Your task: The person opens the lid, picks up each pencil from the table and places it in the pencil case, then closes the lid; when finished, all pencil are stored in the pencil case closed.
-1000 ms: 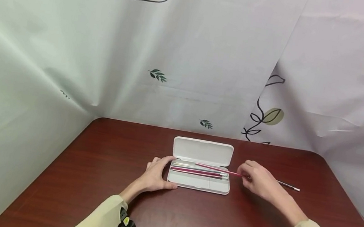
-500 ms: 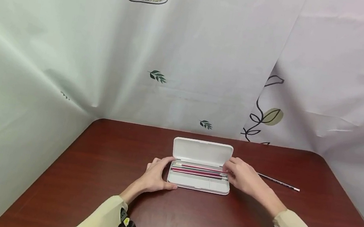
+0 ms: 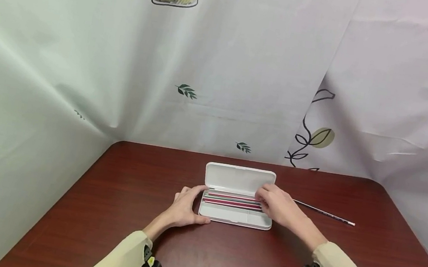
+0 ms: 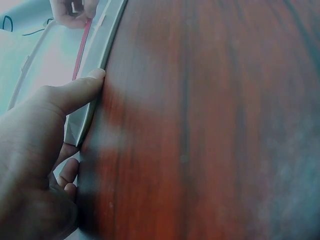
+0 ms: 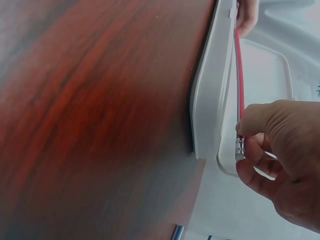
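A white pencil case (image 3: 223, 215) lies on the table, its lid (image 3: 239, 179) raised at the back. Several pencils (image 3: 230, 202), some of them red, lie lengthwise in its rear compartment. At the case's left end my left hand (image 3: 182, 210) holds it, thumb along the front edge and fingers round toward the back corner. My right hand (image 3: 278, 206) is over the right end of the pencils. In the right wrist view its thumb and fingers pinch a red pencil (image 5: 240, 75) close to its metal band and eraser. The pencils' right ends are hidden from the head view by that hand.
A dark patterned pencil (image 3: 326, 212) with a white end lies on the dark red wooden table (image 3: 220, 262), right of the case and partly behind my right hand. White cloth with plant drawings (image 3: 222, 71) stands behind the table and at both sides.
My right hand has moved left to the case, bringing the red pencil from a slant above its right edge down in line with the others. My left hand has stayed on the case.
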Tool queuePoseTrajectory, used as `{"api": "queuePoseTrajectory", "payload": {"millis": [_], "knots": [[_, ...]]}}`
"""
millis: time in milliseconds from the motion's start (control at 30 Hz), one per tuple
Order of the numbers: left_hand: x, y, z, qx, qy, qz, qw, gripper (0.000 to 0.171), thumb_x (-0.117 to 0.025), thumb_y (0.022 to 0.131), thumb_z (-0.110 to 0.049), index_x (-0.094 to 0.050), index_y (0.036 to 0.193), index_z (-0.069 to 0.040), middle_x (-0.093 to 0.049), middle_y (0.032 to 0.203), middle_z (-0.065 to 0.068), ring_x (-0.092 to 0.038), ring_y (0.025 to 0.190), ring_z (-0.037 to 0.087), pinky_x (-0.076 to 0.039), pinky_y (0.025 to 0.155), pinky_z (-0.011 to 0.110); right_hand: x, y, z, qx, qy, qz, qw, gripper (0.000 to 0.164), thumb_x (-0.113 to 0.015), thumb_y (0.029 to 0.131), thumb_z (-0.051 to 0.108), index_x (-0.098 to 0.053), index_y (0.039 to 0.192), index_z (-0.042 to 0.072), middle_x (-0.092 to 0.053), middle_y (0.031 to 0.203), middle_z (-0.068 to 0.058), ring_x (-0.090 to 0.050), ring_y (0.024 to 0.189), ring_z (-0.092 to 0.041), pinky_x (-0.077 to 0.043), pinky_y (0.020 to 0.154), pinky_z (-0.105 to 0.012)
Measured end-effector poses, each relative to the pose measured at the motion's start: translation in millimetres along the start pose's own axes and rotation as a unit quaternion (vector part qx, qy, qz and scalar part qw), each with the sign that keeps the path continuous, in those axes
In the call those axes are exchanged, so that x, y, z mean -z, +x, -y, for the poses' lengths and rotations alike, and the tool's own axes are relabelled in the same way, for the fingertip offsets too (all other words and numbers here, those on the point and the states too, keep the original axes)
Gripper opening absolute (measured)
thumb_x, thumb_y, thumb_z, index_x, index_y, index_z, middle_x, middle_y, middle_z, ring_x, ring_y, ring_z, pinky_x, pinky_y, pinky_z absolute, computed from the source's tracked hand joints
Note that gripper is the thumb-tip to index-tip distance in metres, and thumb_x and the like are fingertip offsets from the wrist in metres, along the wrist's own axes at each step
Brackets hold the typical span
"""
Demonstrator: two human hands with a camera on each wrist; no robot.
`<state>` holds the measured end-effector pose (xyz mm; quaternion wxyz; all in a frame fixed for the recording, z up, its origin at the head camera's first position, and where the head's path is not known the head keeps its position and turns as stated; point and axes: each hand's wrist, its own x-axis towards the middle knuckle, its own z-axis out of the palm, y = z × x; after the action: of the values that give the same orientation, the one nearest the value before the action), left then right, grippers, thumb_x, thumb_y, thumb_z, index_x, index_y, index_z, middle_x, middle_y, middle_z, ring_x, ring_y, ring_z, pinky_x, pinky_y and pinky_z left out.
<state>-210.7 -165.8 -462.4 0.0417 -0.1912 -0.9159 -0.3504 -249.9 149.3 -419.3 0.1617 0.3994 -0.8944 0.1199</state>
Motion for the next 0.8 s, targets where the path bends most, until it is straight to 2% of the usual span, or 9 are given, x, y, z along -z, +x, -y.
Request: {"api": "queuePoseTrajectory", "payload": {"millis": [133,800], "knots": [[-1.0,1.3,0.5,-0.001,0.003,-0.001,1.0000,0.091,-0.092,0.066,-0.035,-0.049,0.144,-0.012,-0.059,0.132,0.004,-0.045,0.109,0.023,-0.029,0.089,0.046,-2,2,0,0.007,-0.003,-0.005,1.000,0.022,-0.073,0.075,-0.006,-0.065,0.083,0.012,-0.053,0.082,0.003,-0.054,0.076,-0.018,-0.049,0.066,-0.034],[-1.8,1.1,1.5,0.001,0.009,-0.003,1.0000,0.090,-0.092,0.066,-0.034,-0.050,0.143,-0.013,-0.060,0.131,0.003,-0.045,0.109,0.023,-0.030,0.090,0.046,-16,4,-1,-0.020,-0.007,-0.002,1.000,0.022,-0.078,0.077,-0.004,-0.066,0.082,0.014,-0.055,0.083,0.003,-0.057,0.078,-0.017,-0.051,0.067,-0.035]]}}
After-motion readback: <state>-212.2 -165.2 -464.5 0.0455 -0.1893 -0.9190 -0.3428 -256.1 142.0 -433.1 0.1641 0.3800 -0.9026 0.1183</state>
